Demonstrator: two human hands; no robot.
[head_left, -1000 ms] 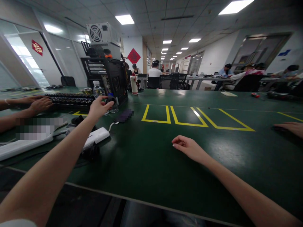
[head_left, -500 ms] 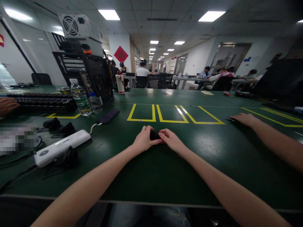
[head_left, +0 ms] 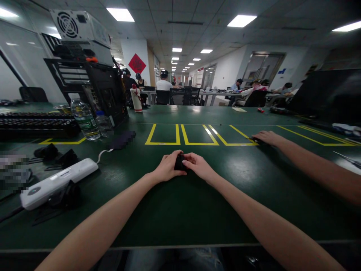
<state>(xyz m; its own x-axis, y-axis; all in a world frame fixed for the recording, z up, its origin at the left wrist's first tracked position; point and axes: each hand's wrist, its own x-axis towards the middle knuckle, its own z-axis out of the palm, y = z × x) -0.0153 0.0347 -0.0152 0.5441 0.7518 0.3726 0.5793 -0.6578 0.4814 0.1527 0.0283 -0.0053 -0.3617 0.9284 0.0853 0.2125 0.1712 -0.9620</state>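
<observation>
A small black object (head_left: pixel 178 162) is between my hands, just above or on the green tabletop (head_left: pixel 180 210); its kind is too dark to make out. My left hand (head_left: pixel 168 166) curls round it from the left, fingers over the far side and thumb along the near side. From the right, my right hand (head_left: pixel 197 165) pinches it with thumb and fingertips. Part of the object is hidden behind the fingers. Beyond my hands, yellow tape outlines (head_left: pixel 199 143) mark the table.
At right, another person's hand (head_left: pixel 266 138) rests on a dark item. On the left are a white power strip (head_left: pixel 60 182), black mounts (head_left: pixel 66 195), a water bottle (head_left: pixel 84 119), a smaller blue-capped bottle (head_left: pixel 103 125) and a computer case (head_left: pixel 104 90). Pliers or a similar tool lie far right (head_left: pixel 347 160).
The view has turned slightly right, so the scene sits further left. More of the black object shows between my hands. The other person's hand has moved left to the tape's corner.
</observation>
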